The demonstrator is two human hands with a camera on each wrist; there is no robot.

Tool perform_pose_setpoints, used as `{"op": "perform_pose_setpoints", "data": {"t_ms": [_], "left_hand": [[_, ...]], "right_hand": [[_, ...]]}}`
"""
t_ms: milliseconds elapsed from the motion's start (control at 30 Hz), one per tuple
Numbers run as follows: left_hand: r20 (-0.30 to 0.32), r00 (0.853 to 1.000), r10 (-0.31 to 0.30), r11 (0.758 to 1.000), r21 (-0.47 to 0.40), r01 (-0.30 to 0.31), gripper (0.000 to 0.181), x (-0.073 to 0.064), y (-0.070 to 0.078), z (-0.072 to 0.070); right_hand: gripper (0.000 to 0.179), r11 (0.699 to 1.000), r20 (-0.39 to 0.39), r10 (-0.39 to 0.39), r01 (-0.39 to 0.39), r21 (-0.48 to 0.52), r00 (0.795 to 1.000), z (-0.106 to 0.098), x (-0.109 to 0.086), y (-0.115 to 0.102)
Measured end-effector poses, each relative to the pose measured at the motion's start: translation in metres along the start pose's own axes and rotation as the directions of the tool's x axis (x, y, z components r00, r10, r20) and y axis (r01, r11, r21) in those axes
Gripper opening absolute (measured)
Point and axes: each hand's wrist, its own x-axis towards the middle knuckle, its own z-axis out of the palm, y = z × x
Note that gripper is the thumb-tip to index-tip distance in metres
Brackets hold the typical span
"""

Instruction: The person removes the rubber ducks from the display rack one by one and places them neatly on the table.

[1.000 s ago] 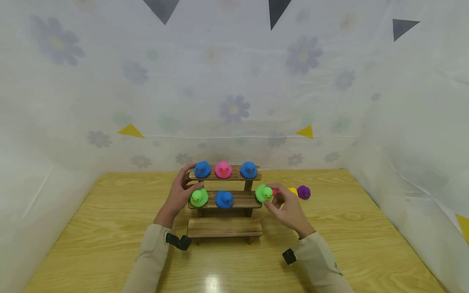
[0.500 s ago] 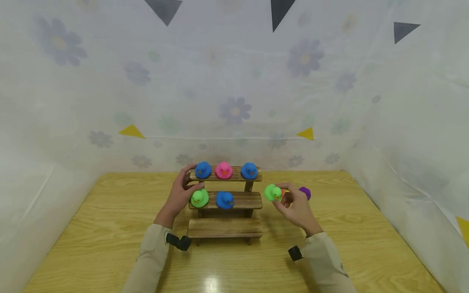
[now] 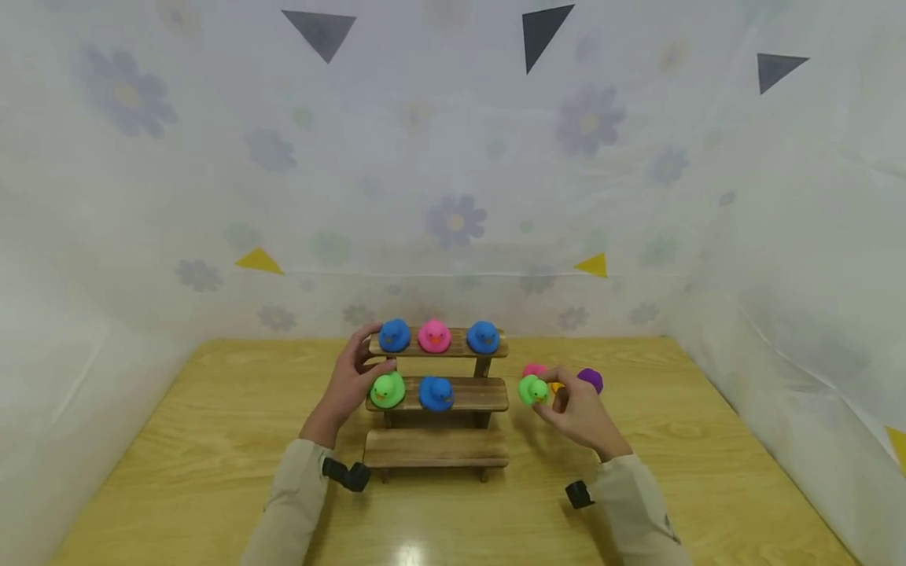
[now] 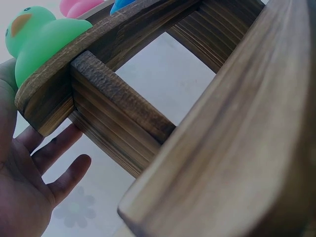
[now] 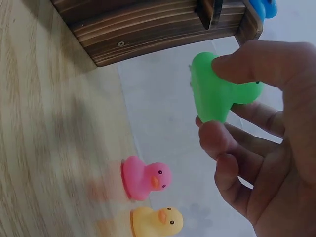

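Note:
A three-tier wooden stand (image 3: 435,450) is in the middle of the table. My left hand (image 3: 349,385) rests at its left end, fingers mostly extended, thumb beside a green rubber duck (image 3: 387,390) on the middle tier. A blue duck (image 3: 436,393) sits to that one's right. Along the top tier are a blue duck (image 3: 394,336), a pink duck (image 3: 434,336) and another blue duck (image 3: 484,337). Right of the stand, my right hand (image 3: 582,413) pinches a green rubber duck (image 5: 215,89) between thumb and fingers, held above the table.
Behind my right hand, a pink duck (image 5: 145,177), a yellow duck (image 5: 155,222) and a purple duck (image 3: 591,381) stand on the wooden table (image 3: 453,519). A flowered white sheet (image 3: 453,157) surrounds the table at the back and sides.
My right hand has moved right, carrying the green duck away from the middle tier's right end. My left hand keeps its place at the stand. The head view has tilted slightly up.

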Motion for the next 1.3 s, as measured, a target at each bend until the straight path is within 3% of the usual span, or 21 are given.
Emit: {"op": "perform_pose_setpoints", "data": {"t_ms": [100,300,433,900,1300], "left_hand": [[-0.003,1.000,0.003,1.000,-0.006,-0.003,0.062,-0.001,-0.002,0.001],[-0.004,0.999,-0.048,0.999,-0.010,0.048,0.063,-0.001,0.000,0.001],[-0.005,0.999,-0.043,0.999,0.002,0.044,0.063,0.000,0.000,0.001],[-0.006,0.999,-0.044,0.999,0.013,0.044,0.063,0.000,0.001,0.001],[-0.001,0.998,-0.061,0.998,-0.002,0.061,0.063,0.001,0.001,0.000]], "right_hand": [[0.033,1.000,0.035,0.015,-0.015,-0.008,0.999,0.001,-0.001,0.004],[0.032,0.999,0.085,0.052,-0.051,-0.017,0.995,0.002,-0.002,0.011],[0.029,0.997,0.111,0.080,-0.078,-0.028,0.991,0.003,-0.004,0.015],[0.032,0.971,0.155,0.241,-0.239,-0.034,0.958,0.007,-0.011,0.037],[0.033,0.956,0.151,0.292,-0.292,-0.025,0.944,0.010,-0.013,0.044]]}}
